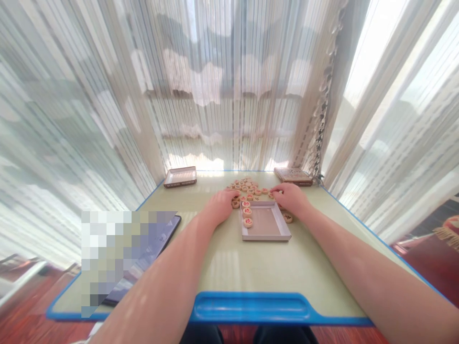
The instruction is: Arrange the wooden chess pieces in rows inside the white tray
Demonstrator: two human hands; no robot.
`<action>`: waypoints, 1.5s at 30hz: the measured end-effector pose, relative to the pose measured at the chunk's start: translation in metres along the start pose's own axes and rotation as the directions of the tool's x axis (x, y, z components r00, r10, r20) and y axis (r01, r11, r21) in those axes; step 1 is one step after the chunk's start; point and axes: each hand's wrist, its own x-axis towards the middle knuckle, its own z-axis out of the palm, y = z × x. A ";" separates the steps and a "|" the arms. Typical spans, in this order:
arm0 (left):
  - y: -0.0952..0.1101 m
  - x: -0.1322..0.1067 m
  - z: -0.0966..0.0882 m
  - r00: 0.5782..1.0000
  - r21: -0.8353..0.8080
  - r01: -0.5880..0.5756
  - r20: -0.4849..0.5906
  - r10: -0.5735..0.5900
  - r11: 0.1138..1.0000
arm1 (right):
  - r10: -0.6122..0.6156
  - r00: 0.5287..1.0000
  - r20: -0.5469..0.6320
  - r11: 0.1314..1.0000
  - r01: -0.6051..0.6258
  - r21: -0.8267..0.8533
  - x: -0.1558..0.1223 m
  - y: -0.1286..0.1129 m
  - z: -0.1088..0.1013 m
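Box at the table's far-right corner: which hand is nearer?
Right. The right hand is on the near side of the box; the left hand is farther away, at the pieces' left edge.

Your table [222, 267]: pale yellow-green, blue-edged. Your discs [247, 222]: cream, marked with red or black characters. Your shallow box [267, 223]: whitish rim, beige floor. Your curtain [229, 57]: white, grey-striped.

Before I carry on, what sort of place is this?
Probably a room in a home, though I can't be sure. Long sheer curtains hang behind a blue-edged table, and round game pieces marked with characters are heaped on it, suggesting leisure rather than a workshop.
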 end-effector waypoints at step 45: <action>0.008 -0.003 -0.004 0.998 0.054 0.005 0.060 -0.008 0.999 | 0.031 0.993 0.117 0.998 -0.037 0.048 0.002 -0.003 -0.001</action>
